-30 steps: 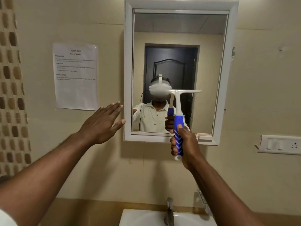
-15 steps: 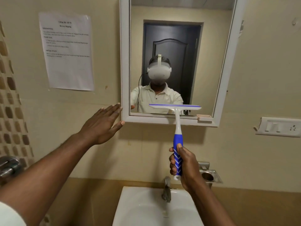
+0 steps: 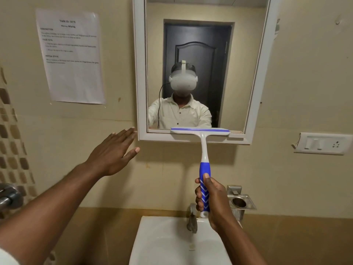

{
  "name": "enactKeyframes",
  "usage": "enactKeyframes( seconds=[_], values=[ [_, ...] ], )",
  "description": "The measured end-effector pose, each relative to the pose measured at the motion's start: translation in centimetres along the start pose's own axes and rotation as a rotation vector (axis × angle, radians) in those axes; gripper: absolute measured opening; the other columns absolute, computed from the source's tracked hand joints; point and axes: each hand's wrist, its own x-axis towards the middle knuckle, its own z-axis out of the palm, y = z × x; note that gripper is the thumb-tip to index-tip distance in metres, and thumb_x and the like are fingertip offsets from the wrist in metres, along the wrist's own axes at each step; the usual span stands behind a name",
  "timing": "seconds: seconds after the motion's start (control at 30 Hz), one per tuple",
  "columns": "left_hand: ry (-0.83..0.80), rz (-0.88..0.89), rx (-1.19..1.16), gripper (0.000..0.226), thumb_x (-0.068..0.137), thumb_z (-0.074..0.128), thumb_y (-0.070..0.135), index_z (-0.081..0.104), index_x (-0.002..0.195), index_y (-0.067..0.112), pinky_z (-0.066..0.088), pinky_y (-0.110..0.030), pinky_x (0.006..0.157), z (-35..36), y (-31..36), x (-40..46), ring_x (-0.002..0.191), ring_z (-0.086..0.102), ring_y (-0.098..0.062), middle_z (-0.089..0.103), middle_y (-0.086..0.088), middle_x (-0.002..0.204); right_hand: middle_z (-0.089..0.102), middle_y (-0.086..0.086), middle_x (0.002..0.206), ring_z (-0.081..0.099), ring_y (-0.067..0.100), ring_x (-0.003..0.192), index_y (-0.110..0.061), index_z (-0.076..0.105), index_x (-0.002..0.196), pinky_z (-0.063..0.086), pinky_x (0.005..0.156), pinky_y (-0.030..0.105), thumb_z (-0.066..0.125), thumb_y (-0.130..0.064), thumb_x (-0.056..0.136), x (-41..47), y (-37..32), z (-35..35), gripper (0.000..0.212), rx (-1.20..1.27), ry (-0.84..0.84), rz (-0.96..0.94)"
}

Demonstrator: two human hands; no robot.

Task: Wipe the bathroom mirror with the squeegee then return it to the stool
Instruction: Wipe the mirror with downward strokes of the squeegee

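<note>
A white-framed mirror [image 3: 257,73] hangs on the beige wall, its top cut off by the frame. My right hand [image 3: 214,199] grips the blue striped handle of a white and blue squeegee [image 3: 202,150], held upright. The squeegee's blade lies level across the mirror's bottom edge, over the lower frame rail. My left hand [image 3: 112,152] is flat with straight fingers, its fingertips touching the mirror frame's lower left corner. The stool is out of view.
A white sink [image 3: 152,243] with a metal tap [image 3: 192,219] sits below my hands. A steel holder [image 3: 241,202] is fixed to the wall right of the tap. A printed sheet [image 3: 70,56] hangs left; a switch plate [image 3: 322,143] right.
My right hand has drawn the squeegee down from mid-mirror to the bottom frame edge. The view tilted down, showing more of the sink. My left hand has stayed at the frame's corner.
</note>
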Motion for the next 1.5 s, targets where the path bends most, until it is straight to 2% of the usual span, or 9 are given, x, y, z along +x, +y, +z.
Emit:
enactKeyframes(
  seconds=[0.2,0.37,0.5,0.67,0.8,1.03,1.5],
  values=[
    [0.077,0.036,0.001,0.075,0.083,0.007,0.063,0.003,0.150,0.028,0.003,-0.031,0.120,-2.5,0.1,1.5,0.147,0.001,-0.008,0.002,0.009,0.160,0.048,0.002,0.050,0.037,0.014,0.036,-0.007,0.061,0.092,0.031,0.039,0.021,0.045,-0.039,0.094,1.1,-4.1,1.0,0.036,0.024,-0.027,-0.130],
    [0.155,0.057,0.015,0.075,0.083,0.008,0.064,0.003,0.149,0.029,0.002,-0.030,0.119,-6.0,0.8,4.0,0.146,0.000,-0.006,0.000,0.011,0.159,0.048,-0.001,0.052,0.038,0.012,0.038,-0.008,0.058,0.093,0.034,0.038,0.023,0.040,-0.039,0.096,5.2,-15.1,2.9,0.035,-0.050,-0.075,-0.318],
    [0.226,0.083,0.036,0.075,0.083,0.007,0.064,0.001,0.149,0.029,0.002,-0.029,0.118,-9.0,1.7,6.2,0.145,-0.002,-0.003,-0.002,0.012,0.158,0.046,0.001,0.061,0.037,0.014,0.048,-0.010,0.053,0.094,0.031,0.045,0.027,0.041,-0.039,0.095,8.3,-24.4,4.2,0.031,-0.003,-0.171,-0.352],
    [0.295,0.111,0.075,0.074,0.083,0.006,0.064,-0.006,0.147,0.030,-0.001,-0.026,0.115,-11.9,2.6,8.2,0.137,-0.011,0.004,-0.010,0.015,0.154,0.048,-0.004,0.048,0.041,0.010,0.038,-0.013,0.054,0.081,0.038,0.038,0.019,0.039,-0.038,0.096,10.1,-31.2,4.7,0.033,0.028,-0.160,-0.396],
    [0.320,0.137,0.088,0.071,0.086,0.008,0.064,-0.008,0.147,0.032,-0.001,-0.027,0.116,-13.0,2.8,9.0,0.141,-0.009,0.001,-0.010,0.015,0.155,0.048,-0.004,0.042,0.042,0.009,0.034,-0.010,0.054,0.082,0.039,0.037,0.016,0.039,-0.038,0.096,11.1,-33.3,4.4,0.035,0.039,-0.124,-0.422],
    [0.297,0.121,0.101,0.071,0.086,0.009,0.062,-0.008,0.147,0.030,-0.001,-0.028,0.119,-13.0,3.0,9.2,0.142,-0.010,-0.001,-0.009,0.013,0.157,0.050,-0.002,0.044,0.044,0.011,0.035,-0.010,0.055,0.081,0.042,0.039,0.017,0.038,-0.041,0.096,12.6,-34.2,3.7,0.038,0.027,-0.079,-0.436],
    [0.256,0.091,0.105,0.071,0.085,0.008,0.064,-0.010,0.146,0.031,-0.002,-0.027,0.117,-11.3,2.2,8.6,0.142,-0.010,-0.002,-0.010,0.014,0.156,0.049,-0.003,0.043,0.042,0.010,0.035,-0.011,0.054,0.078,0.039,0.042,0.018,0.037,-0.039,0.097,12.8,-33.8,3.8,0.038,0.063,-0.129,-0.418]
  ],
)
